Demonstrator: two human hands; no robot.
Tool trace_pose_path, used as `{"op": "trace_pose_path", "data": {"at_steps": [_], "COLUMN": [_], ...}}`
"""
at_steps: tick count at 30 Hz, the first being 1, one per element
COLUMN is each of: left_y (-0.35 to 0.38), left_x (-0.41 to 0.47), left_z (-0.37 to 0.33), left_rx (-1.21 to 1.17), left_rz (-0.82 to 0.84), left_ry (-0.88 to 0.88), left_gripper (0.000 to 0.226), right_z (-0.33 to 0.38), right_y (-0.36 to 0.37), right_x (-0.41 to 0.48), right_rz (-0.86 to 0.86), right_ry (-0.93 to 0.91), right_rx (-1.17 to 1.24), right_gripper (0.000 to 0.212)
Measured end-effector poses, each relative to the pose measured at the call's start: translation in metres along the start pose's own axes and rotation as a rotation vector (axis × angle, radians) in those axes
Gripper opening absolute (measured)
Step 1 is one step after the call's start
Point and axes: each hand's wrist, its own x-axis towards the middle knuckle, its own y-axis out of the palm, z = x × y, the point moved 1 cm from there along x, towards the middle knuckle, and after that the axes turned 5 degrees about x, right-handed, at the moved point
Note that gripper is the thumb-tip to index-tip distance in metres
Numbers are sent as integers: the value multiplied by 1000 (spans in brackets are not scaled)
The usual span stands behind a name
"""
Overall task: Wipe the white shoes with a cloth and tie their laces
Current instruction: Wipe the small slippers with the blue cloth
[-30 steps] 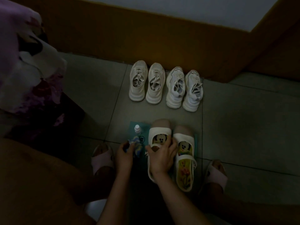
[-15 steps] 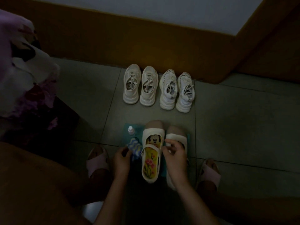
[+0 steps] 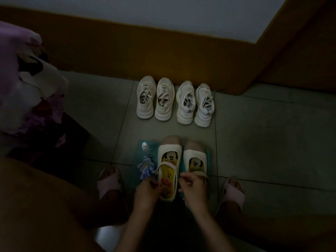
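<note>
I count four white lace-up sneakers in one row beyond the teal mat, as two pairs side by side. On the mat I see two white strap shoes, one small bottle and one blue-and-white cloth. Two pink slippers flank the mat, one each side. At its near edge, one left hand and one right hand.

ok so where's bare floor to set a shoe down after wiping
Widest: the tiles right of the sneakers and strap shoes. Also bare: the strip between those two rows, and the tiles between the bedding and the sneakers. Crowded: the teal mat, with bottle, cloth, both strap shoes, left hand, right hand.
</note>
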Motion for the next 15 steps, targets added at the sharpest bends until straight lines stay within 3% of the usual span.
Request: {"op": "trace_pose_path", "data": {"at_steps": [2,5,8,10,15], "left_y": [-2,-3,-2,-3,-10], "left_x": [4,10,17,20,11], "left_z": [4,6,12,14,2], "left_rx": [-15,36,37,-69,-457], "left_rz": [-44,56,133,178,351], "left_ry": [5,-42,-52,-64,-101], "left_gripper": [27,9,6,16,12], "right_z": [-1,-6,-5,-5,-3], "right_y": [0,0,2,3,0], "right_x": [-2,-6,-9,-11,-11], "right_rz": [38,96,122,133,91], "right_ry": [44,116,106,85,148], "right_rx": [-19,-67,-83,-85,-61], "right_gripper": [23,15,10,13,24]}}
